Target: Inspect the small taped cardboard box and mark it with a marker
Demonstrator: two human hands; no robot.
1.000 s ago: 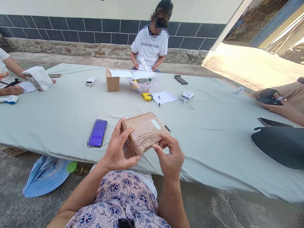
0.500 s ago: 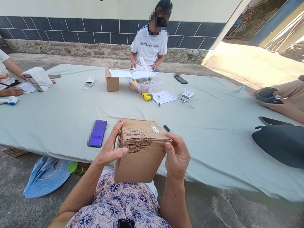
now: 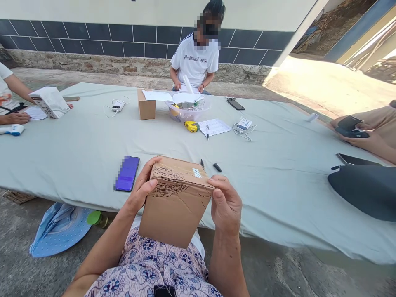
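Observation:
A brown cardboard box (image 3: 173,214) with dark scribbled pen lines on its top and front is held between my two hands, tilted over my lap at the table edge. My left hand (image 3: 141,190) grips its left top corner, thumb on the front edge and fingers along the far side. My right hand (image 3: 226,202) pinches the right top corner between thumb and fingers. A blue-and-white patterned sticker (image 3: 196,173) lies on the box top. Just behind the box, a dark pen tip (image 3: 202,163) and a black pen cap (image 3: 217,167) rest on the cloth.
The cloth-covered table (image 3: 93,140) carries a purple-screened phone (image 3: 127,175), a yellow tape measure (image 3: 191,126), a plastic basin (image 3: 204,106), a small carton (image 3: 146,108) and a dark bag (image 3: 365,192). People sit across and at both sides. A blue hat (image 3: 60,231) lies below left.
Both hands have shifted the box slightly left, turning it and tipping its front face more into view. The pen tip behind it has come into sight.

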